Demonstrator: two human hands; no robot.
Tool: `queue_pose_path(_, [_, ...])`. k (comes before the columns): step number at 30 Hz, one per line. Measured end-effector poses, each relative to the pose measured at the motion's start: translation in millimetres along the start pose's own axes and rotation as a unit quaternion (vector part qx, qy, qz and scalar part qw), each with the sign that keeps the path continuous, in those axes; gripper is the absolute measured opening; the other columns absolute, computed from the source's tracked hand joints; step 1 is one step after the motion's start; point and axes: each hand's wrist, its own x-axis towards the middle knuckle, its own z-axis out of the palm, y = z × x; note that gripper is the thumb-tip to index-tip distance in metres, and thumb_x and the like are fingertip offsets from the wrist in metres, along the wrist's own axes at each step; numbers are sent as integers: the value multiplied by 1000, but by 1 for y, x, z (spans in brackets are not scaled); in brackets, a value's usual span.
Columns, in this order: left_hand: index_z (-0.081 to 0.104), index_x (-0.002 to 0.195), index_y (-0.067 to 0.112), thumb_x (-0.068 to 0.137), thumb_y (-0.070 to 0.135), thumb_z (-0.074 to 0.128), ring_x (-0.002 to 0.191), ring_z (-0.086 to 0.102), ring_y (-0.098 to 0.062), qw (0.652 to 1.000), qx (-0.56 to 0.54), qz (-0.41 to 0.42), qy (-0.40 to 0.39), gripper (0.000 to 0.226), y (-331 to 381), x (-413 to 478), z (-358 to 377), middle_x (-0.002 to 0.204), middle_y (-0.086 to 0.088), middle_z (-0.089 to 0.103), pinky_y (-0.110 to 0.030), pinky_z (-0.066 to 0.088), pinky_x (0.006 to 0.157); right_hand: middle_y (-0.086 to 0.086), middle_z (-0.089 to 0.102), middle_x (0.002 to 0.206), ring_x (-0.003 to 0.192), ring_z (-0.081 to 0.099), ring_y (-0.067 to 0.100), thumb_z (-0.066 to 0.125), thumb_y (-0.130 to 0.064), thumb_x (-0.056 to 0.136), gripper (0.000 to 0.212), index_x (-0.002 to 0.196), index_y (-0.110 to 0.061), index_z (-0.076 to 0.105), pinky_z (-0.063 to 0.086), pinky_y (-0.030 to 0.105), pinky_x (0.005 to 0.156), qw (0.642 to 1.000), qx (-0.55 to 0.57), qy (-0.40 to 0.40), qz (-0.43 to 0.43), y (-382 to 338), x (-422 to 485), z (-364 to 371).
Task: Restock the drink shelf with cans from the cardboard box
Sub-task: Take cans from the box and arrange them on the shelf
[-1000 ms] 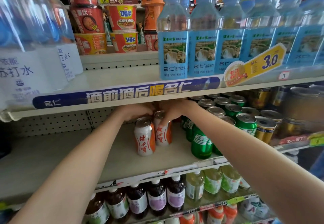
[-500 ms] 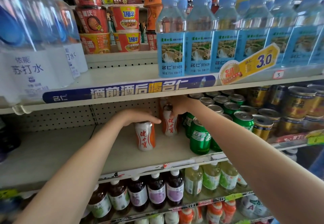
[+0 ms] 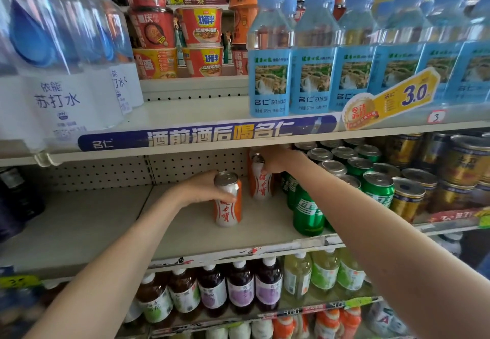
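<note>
Placement on the drink shelf [image 3: 92,219]: left hand [image 3: 200,190] grips the front can [image 3: 228,206], right hand [image 3: 275,159] clasps the rear can [image 3: 261,182] beside green cans [image 3: 307,211]. Next, probably: let go, fetch more.

The upper shelf's front edge [image 3: 371,133] hides the fingertips of the right hand [image 3: 275,161], which covers part of the rear can [image 3: 261,184], the left hand's [image 3: 204,188] fingers lie hidden behind the front can [image 3: 228,206], the large water bottles [image 3: 53,60] at upper left are cut by the frame edge, and the lower left corner is blurred.
</note>
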Motion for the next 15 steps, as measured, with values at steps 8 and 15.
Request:
queue_pose_path(8, [59, 98, 32, 78, 15, 74, 91, 59, 2, 998, -40, 50, 1, 29, 8, 2, 16, 97, 16, 64, -17, 46, 76, 11, 47, 140, 126, 45, 27, 58, -28, 93, 50, 136, -9, 43, 39, 28, 93, 995, 102, -11, -2, -3, -29, -26])
queue_pose_path(15, [64, 108, 21, 71, 15, 80, 100, 64, -11, 994, -70, 85, 11, 41, 24, 17, 40, 108, 5, 68, -26, 50, 85, 1, 58, 129, 117, 52, 20, 59, -46, 88, 49, 129, -18, 56, 41, 31, 94, 986, 96, -112, -71, -10, -43, -33])
